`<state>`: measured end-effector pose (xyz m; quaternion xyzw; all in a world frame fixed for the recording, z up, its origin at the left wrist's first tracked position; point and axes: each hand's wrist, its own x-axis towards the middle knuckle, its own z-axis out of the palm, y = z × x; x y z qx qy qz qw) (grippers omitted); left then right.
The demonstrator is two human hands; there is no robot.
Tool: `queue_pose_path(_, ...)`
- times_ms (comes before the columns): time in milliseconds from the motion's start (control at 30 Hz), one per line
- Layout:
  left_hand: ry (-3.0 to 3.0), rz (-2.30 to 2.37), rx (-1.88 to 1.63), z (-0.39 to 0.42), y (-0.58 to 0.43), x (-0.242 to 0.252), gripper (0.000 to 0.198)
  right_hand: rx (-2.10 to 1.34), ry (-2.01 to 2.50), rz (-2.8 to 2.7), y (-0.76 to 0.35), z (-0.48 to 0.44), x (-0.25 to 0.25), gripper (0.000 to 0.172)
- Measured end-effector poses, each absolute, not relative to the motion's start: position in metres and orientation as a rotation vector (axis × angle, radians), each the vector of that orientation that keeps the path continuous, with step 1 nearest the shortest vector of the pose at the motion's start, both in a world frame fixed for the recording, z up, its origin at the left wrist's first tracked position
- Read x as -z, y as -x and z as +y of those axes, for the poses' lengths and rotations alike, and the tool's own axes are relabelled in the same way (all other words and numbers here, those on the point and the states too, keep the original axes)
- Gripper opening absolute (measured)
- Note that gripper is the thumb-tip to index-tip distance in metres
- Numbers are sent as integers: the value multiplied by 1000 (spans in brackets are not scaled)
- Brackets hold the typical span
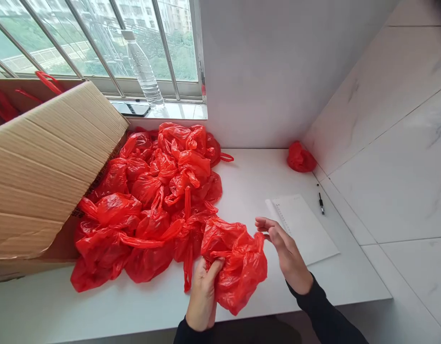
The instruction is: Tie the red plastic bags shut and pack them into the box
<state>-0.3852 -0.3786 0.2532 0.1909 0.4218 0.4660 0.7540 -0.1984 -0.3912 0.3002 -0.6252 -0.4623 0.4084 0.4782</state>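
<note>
One red plastic bag (242,267) is taking centre stage, and the left hand (205,289) is clasping it from eight o'clock, thumb pressing over the film, the other fingers mostly hiding from view. At two o'clock from the bag, the right hand (287,251) is hovering with thumb and fingers parted, gripping nothing; whether a fingertip is brushing the bag's corner, I can't tell.

Now for the feel of it! That film is looking thin, soft and crinkly, probably slippery and easy to tear under a sharp nail. One hand is carrying it, so it's likely weighing little, though the contents are staying hidden. The gathered folds on top are offering the surest hold, with a palm cupping the rounded underside.

Moving outward, the bag is hanging over the near part of the desk (247,184). A pile of red bags (163,181) is crowding ten o'clock, with a cardboard box (55,162) leaning in beyond. White paper (308,234) and a pen (321,204) are lying toward two o'clock, while a lone red bag (301,158) is sitting at one. Up at eleven, a water bottle (143,71) is standing on the windowsill (184,111).
</note>
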Motion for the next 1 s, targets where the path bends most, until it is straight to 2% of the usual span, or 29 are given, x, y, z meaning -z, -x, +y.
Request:
queue_pose_path(133,-525,887,-993,-380,387,-263,54,-1329,1419,-1171,210,-383,-295,51)
queue_pose_path(233,-563,858,-959,-380,390,-266,54,-1471,1316,-1150,216,-383,-294,49)
queue_pose_path(533,-523,939,-907,-381,389,-260,43,-1434,1232,-966,220,-387,-280,37)
queue_pose_path(867,-494,958,-1059,-375,390,-261,56,-1614,1293,-979,211,-394,-278,53)
queue_pose_path(1000,-716,1076,-1053,-373,393,-250,65,-1537,1308,-1183,209,-401,-269,46)
